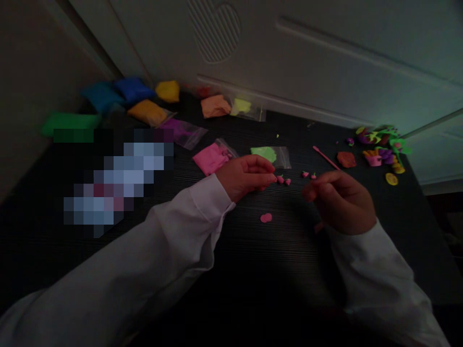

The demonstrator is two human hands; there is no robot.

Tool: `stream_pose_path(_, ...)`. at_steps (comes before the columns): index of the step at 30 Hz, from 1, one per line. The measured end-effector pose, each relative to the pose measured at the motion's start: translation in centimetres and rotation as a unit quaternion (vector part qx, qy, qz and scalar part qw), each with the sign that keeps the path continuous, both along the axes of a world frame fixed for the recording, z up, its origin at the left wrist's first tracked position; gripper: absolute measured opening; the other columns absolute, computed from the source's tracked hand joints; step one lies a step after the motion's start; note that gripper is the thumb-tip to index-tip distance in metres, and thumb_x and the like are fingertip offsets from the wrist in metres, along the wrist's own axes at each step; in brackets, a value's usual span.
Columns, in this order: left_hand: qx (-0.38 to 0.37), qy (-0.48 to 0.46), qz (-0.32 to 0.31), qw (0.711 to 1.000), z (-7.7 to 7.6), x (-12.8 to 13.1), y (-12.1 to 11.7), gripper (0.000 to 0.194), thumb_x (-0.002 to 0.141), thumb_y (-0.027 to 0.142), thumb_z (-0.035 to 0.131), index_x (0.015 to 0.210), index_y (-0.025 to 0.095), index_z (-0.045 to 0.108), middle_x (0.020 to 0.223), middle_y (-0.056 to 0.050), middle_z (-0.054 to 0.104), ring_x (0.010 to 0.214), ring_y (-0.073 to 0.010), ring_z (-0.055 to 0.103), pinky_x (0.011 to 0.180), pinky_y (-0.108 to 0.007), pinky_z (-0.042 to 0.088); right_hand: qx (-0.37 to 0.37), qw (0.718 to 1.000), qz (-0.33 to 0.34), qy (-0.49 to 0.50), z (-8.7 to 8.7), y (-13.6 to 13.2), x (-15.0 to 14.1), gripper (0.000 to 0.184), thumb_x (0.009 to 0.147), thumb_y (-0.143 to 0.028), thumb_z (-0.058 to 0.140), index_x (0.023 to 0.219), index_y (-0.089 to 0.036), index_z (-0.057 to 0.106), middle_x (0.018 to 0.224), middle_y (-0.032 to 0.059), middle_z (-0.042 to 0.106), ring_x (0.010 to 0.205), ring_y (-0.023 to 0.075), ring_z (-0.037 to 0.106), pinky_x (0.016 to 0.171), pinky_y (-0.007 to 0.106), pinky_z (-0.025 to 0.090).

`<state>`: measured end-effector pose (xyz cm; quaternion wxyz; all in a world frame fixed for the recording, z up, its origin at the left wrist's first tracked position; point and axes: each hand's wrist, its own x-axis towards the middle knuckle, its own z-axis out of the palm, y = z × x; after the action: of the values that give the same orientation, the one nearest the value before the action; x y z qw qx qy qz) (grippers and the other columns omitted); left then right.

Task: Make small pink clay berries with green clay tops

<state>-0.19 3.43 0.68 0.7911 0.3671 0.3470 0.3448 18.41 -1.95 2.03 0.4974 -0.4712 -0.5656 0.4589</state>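
My left hand (249, 177) is held above the dark table, thumb and fingertips pinched together. A small bit of pink clay seems to show at their tips. To the right, my right hand (345, 201) is also closed in a pinch; what its fingers hold, if anything, is too dim to make out. Between the hands lie small pink clay buds (280, 179) with green tips, and more pink buds (306, 174) near my right fingers. Below my left hand are overlapping flat pink clay discs (266, 218). Behind my left wrist lies a bag of pink clay (210, 158).
Behind the hands are a bag of light green clay (264, 154), a pink stick tool (325, 157) and a reddish clay lump (346, 159). Finished colourful clay pieces (383, 149) crowd the right. Several clay bags (133, 89) line the back left, before a pale panel (307, 72).
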Motion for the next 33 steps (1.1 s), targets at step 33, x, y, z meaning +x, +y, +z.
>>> stream_pose_path(33,0.000,-0.005,-0.002,1.000,-0.14,-0.06,0.07,0.016,0.059,0.005,0.060,0.071,0.011,0.052,0.058,0.003,0.058,0.047,-0.0027,0.049,0.048,-0.016,0.037,0.029,0.998,0.006,-0.052,0.08,0.32,0.08,0.008,0.065,-0.024,0.064,0.068,-0.025,0.057,0.064,-0.0030,0.055,0.063,0.0123,0.053,0.060,0.030,0.044)
